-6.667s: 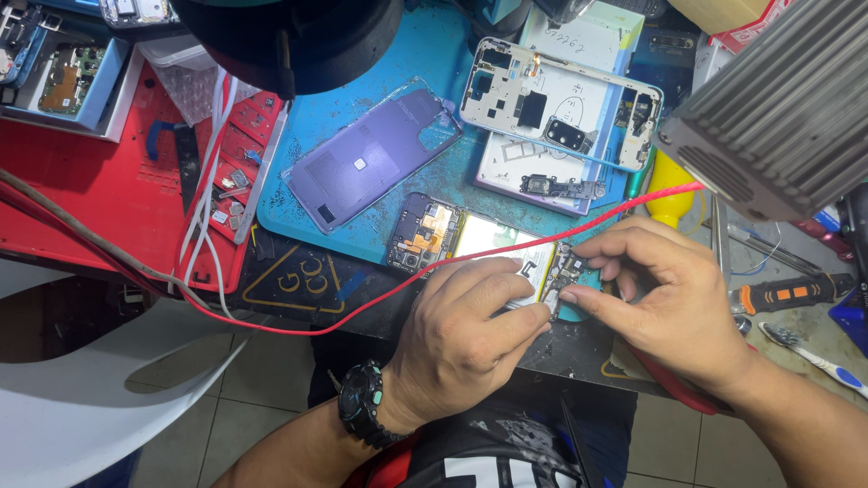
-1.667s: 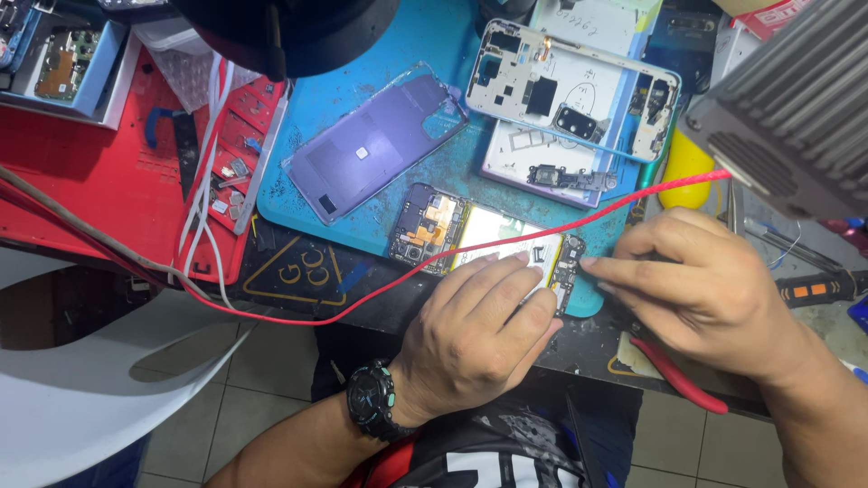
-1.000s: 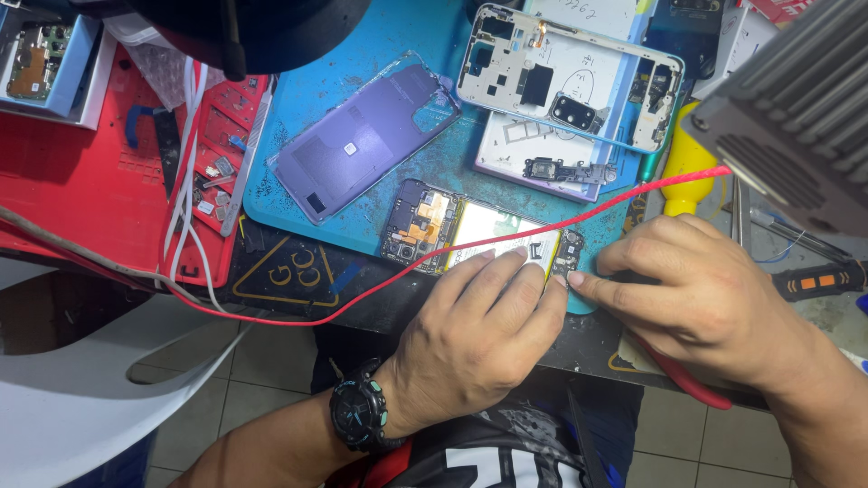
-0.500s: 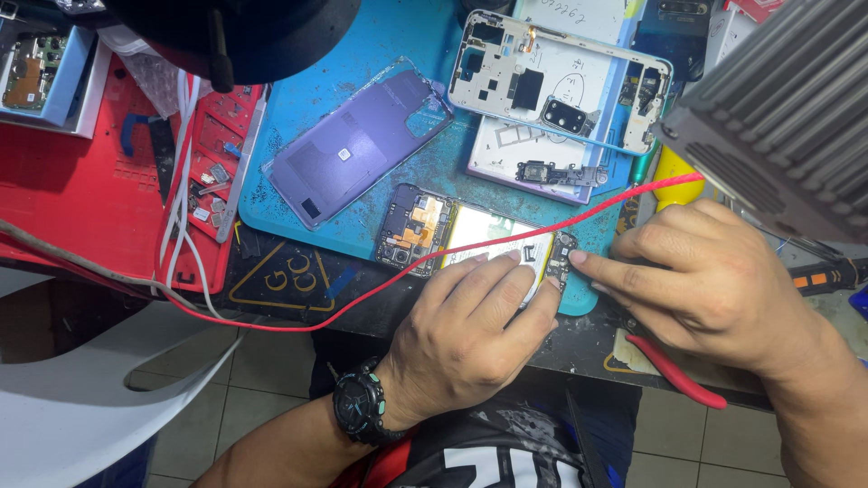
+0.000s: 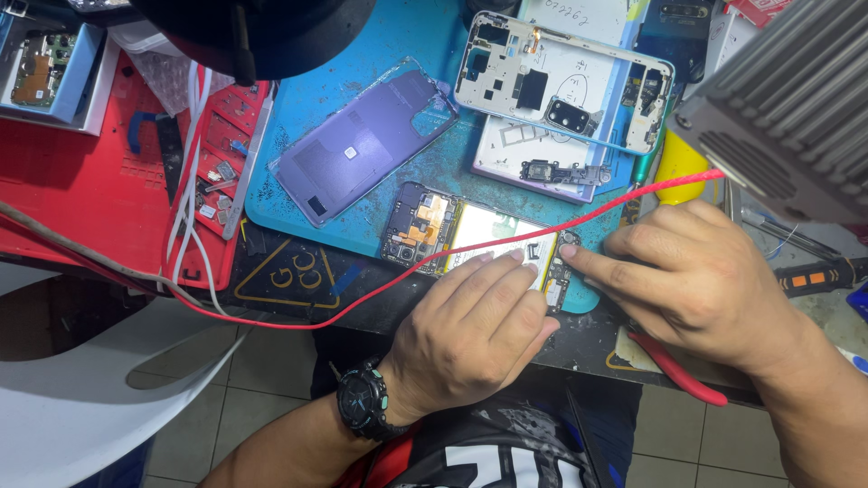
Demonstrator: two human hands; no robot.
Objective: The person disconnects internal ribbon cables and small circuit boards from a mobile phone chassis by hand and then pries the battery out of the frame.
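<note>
— What is lying across the workbench at this moment?

— A blue work mat (image 5: 398,54) is covering the middle of the bench, and everything else is sitting in relation to it. A red parts tray (image 5: 81,181) is lying just off the mat's left edge. A grey ribbed box (image 5: 796,108) is jutting in at the mat's upper right. On the mat, a purple back cover (image 5: 362,145) is resting tilted near its centre, and a white phone frame (image 5: 565,77) is lying toward its top right corner.

— And the hands?

— Both are working at the mat's lower edge, on an opened phone (image 5: 470,239) with its boards exposed. The left hand (image 5: 470,334), with a dark wristwatch (image 5: 364,411) on that wrist, is lying flat, fingers together, pressing on the phone's lower part. The right hand (image 5: 696,280) is pointing its index fingertip onto the phone's right end, the other fingers curled in; it is clasping nothing visible. A red cable (image 5: 362,303) is running across the mat's lower edge, over the phone.
</note>
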